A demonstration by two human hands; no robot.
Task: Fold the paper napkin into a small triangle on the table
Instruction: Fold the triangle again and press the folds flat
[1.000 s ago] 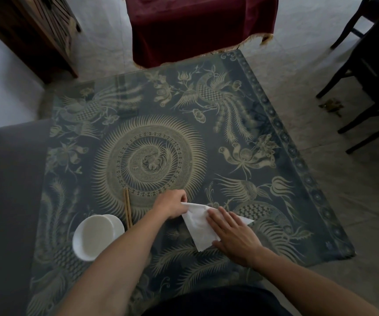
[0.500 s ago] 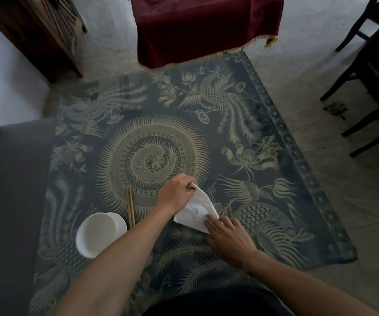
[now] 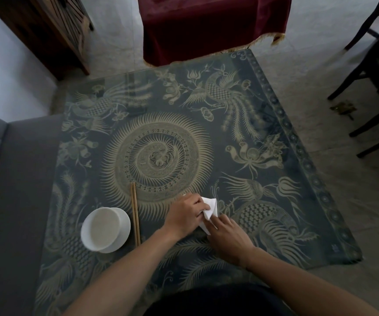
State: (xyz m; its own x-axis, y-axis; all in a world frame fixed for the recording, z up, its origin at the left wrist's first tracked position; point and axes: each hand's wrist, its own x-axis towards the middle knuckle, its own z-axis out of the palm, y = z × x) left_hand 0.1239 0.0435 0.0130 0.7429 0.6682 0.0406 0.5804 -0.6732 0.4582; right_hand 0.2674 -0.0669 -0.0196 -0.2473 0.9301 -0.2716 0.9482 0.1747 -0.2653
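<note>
My left hand (image 3: 185, 215) is curled around the napkin (image 3: 211, 207), fingers pinching its left side near the middle of the counter's (image 3: 275, 124) near edge. My right hand (image 3: 228, 233) rests on the napkin's lower right part, fingertips pressed down on the paper, so both hands have it between them. The napkin is white, already folded small, and what shows of it is a pointed shape rising above my knuckles with one corner aimed at the far edge; the rest is hidden under my hands. I cannot tell whether it lies flat on the counter or is lifted a little on the left.

The counter is covered by a dark patterned surface with pale birds and a big round motif at its centre. A pair of chopsticks (image 3: 135, 215) lies left of my left hand, running from the near edge toward the motif. A white bowl (image 3: 105, 229) sits just beside the chopsticks, toward the near left corner. Beyond the far edge there is a dark red cloth (image 3: 211, 26), and dark chair legs (image 3: 366, 87) stand off the right edge
</note>
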